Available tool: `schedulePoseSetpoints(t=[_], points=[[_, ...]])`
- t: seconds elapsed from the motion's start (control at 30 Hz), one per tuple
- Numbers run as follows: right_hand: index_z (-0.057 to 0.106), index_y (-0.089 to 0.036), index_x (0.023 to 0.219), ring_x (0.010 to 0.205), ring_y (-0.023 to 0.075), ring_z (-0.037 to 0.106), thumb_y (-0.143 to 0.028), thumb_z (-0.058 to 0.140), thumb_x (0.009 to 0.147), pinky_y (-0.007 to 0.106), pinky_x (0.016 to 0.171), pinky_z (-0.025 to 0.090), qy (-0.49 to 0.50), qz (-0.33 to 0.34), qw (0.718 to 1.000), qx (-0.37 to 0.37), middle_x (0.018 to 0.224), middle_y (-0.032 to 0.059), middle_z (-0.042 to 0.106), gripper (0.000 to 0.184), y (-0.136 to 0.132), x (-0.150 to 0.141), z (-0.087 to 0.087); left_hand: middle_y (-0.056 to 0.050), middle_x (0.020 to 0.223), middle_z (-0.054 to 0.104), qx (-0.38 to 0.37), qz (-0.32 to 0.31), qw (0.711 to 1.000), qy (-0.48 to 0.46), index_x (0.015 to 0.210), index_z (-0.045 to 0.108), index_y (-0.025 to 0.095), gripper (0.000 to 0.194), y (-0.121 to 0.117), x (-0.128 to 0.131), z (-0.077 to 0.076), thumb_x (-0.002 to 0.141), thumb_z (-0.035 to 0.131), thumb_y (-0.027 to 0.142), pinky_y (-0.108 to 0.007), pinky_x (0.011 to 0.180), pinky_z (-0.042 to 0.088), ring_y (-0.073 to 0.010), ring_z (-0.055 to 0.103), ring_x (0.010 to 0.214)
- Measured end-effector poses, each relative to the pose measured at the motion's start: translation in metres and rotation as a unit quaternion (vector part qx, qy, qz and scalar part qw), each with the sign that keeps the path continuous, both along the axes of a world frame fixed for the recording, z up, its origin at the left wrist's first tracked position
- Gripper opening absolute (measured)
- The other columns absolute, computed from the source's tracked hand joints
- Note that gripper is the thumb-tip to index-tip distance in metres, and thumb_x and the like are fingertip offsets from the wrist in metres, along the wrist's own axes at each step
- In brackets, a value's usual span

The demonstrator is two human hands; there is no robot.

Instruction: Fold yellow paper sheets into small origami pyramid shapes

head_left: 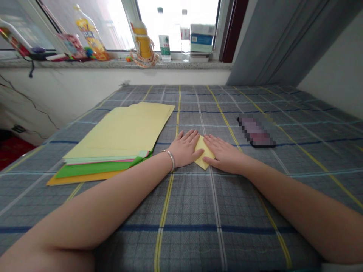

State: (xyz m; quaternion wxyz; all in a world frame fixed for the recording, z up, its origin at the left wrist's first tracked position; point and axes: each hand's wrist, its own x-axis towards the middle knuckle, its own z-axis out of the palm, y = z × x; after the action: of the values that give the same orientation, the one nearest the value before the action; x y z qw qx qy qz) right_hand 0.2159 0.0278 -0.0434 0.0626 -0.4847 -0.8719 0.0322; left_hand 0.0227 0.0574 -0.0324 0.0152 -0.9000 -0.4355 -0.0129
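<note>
The head view is showing a grey plaid cloth point(193, 219) spreading beneath your arms, with a stack of coloured paper point(121, 132) resting on your left. Your left hand point(184, 148) and right hand point(225, 154) are lying palm-down, fingers point(215, 142) released and stretched flat. A pixelated phone point(256, 133) is lying farther right. Between your hands, a small yellow paper point(206, 152) is sitting on the cloth, both thumbs touching it. A bracelet point(172, 159) is circling your left wrist.

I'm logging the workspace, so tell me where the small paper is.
In the head view, the small paper lies near the centre, on the plaid cloth, between the left hand and right hand.
</note>
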Motion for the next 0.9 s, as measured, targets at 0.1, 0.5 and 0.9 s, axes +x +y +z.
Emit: schedulePoseSetpoints(t=[0.1,0.5,0.9], points=[[0.031,-0.004,0.147,0.143,0.0275,0.022,-0.059,0.032,0.091,0.044,0.117,0.022,-0.011,-0.011,1.000,-0.001,0.154,0.0178,0.027,0.079,-0.003,0.001,0.003,-0.014,0.156,0.022,0.000,-0.001,1.000,0.002,0.148,0.027,0.007,0.070,-0.001,-0.002,0.001,0.096,0.024,0.053,-0.048,0.117,0.016,-0.0255,0.018,0.145],[0.043,0.004,0.138,0.137,0.0321,0.035,-0.058,0.028,0.091,0.045,0.112,0.031,-0.085,-0.045,0.994,0.055,0.146,0.0250,0.039,0.080,-0.017,0.000,0.009,-0.016,0.151,0.033,0.040,0.029,0.999,0.014,0.142,0.038,0.009,0.067,-0.025,-0.013,0.004,0.095,0.029,0.055,-0.046,0.116,0.019,-0.0272,0.027,0.142],[0.075,-0.012,0.092,0.091,0.0300,0.067,-0.057,0.044,0.090,0.047,0.092,0.042,-0.173,-0.063,0.976,0.112,0.095,0.0184,0.073,0.054,-0.034,-0.013,0.040,-0.018,0.144,0.044,0.093,0.034,0.995,0.026,0.135,0.048,0.005,0.064,-0.044,-0.023,0.009,0.095,0.033,0.053,-0.049,0.116,0.020,-0.0299,0.037,0.137]])
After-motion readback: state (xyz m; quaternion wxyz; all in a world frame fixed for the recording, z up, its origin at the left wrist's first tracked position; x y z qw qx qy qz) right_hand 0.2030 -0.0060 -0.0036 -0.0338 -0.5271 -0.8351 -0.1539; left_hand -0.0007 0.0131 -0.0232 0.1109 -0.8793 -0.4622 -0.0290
